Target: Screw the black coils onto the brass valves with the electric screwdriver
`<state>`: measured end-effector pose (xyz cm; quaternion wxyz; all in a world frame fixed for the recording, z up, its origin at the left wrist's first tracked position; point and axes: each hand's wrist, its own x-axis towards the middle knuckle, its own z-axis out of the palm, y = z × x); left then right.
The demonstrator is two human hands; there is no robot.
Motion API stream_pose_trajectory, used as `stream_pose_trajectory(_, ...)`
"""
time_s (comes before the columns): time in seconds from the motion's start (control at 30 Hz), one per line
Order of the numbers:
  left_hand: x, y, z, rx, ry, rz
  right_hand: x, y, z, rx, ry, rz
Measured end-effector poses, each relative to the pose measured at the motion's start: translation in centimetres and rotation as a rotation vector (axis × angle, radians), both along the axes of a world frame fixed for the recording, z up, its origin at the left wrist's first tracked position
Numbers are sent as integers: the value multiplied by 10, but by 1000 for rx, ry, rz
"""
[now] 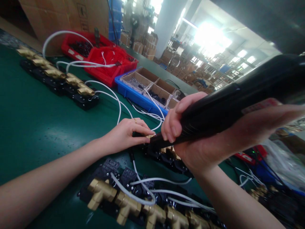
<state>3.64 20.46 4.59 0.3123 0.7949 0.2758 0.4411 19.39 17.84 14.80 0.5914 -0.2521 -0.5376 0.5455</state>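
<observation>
My right hand is wrapped round a black electric screwdriver tilted down to the left. Its tip points into a black assembly with brass fittings, partly hidden behind my right hand. My left hand, a ring on one finger, is closed in a pinch at the same assembly, fingertips beside the screwdriver's tip and a small brass part. What the left fingers grip is too hidden to name. Nearer to me lies another row of brass tee fittings on black bases, with white cables looping over it.
A third brass-fitted assembly lies at the left of the green table. Red bins and a blue tray of small parts stand at the back, before a cardboard box. Plastic bags lie at the right.
</observation>
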Motion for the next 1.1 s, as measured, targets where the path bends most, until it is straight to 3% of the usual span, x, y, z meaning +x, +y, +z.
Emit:
stream_pose_trajectory(0.3, 0, -3, 5, -54, -6, -25, -11, -5, 32, 36, -208, 85)
stream_pose_trajectory(0.6, 0, -3, -2, -60, 21, -26, -9, 5, 7, -38, -69, -11)
stream_pose_trajectory(0.77, 0, -2, -2, -54, -24, 4, -1, 2, 13, 5, -1, -15)
stream_pose_trajectory(0.9, -4, 1, 0, -161, -79, 62, 0, -1, 23, 54, 5, -3)
stream_pose_trajectory(1.1, -8, 7, -3, -391, -66, 55, -20, 4, 15, 83, -32, 64)
